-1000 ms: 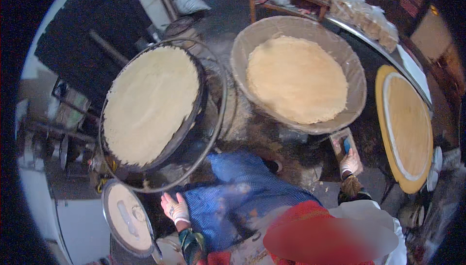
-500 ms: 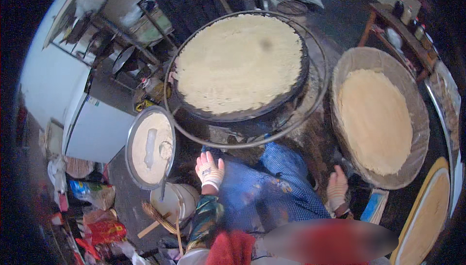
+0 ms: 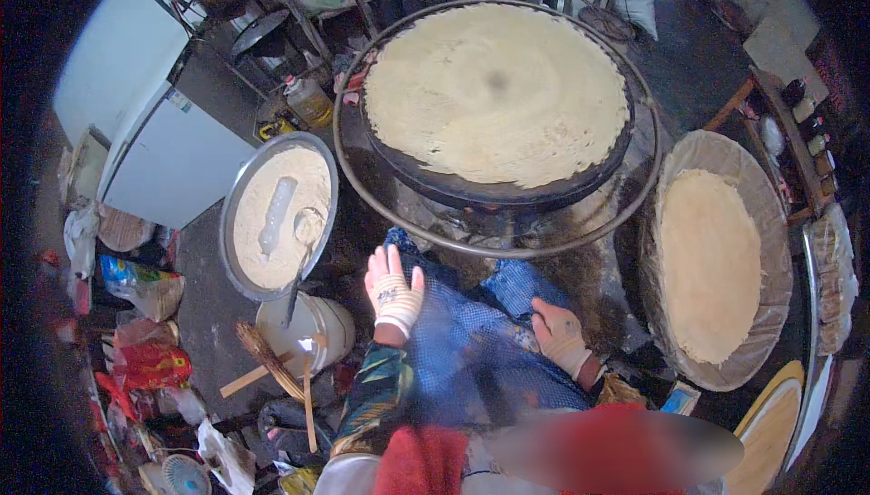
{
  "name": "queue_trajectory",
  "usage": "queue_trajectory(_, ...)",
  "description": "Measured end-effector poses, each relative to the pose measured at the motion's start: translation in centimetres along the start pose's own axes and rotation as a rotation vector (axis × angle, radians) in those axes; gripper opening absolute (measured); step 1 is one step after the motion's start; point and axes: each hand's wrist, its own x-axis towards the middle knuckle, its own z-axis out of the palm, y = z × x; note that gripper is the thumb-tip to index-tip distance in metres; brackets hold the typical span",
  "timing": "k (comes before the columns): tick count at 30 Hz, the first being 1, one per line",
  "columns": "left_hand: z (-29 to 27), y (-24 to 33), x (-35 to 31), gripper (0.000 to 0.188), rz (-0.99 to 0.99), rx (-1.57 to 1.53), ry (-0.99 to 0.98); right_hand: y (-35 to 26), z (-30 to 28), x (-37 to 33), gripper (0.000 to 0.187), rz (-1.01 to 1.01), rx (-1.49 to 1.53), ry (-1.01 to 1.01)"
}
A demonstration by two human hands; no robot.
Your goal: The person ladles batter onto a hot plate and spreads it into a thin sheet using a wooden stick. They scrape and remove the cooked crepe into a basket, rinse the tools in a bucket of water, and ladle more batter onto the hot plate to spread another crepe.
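Note:
My left hand (image 3: 394, 298), in a pale fingerless glove, is open over my left thigh with its fingers stretched out and holds nothing. My right hand (image 3: 562, 339), gloved the same way, lies on the blue checked cloth (image 3: 485, 364) over my right knee, fingers laid out and nothing in them. Ahead, a large round griddle (image 3: 426, 185) carries a thin, pale sheet of batter (image 3: 497, 87) out to near its dark rim. Left of my left hand stands a metal basin (image 3: 237, 269) of pale batter, holding a ladle (image 3: 308, 225) and a clear, long object (image 3: 278, 216).
A metal ring (image 3: 507, 251) surrounds the griddle. At right, a plastic-lined basket (image 3: 766, 323) holds thin pale flatbreads (image 3: 711, 264). Below the basin are a white bucket (image 3: 335, 327), wooden sticks (image 3: 308, 409) and a straw brush (image 3: 263, 359). A round board (image 3: 768, 441) leans at lower right.
The view has shifted. My right hand has moved left, from beside the basket onto my knee. My left hand stays open over my thigh.

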Motion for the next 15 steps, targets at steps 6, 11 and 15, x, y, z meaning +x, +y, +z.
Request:
queue_trajectory(6, -3.1, -0.3, 3.5, 0.069, 0.144, -0.079, 0.259, -0.3, -0.8, 2.5, 0.038, 0.308, 0.512, 0.15)
queue_trajectory(11, -3.7, -2.6, 11.3, 0.071, 0.256, 0.07, 0.258, -3.8, -7.7, 10.7, 0.051, 0.537, 1.113, 0.249)
queue_trajectory(15, -1.6, -4.7, 15.8, 0.07, 0.485, 0.368, 0.014, 0.2, -9.8, 16.1, 0.051, 0.553, 1.224, 0.342)
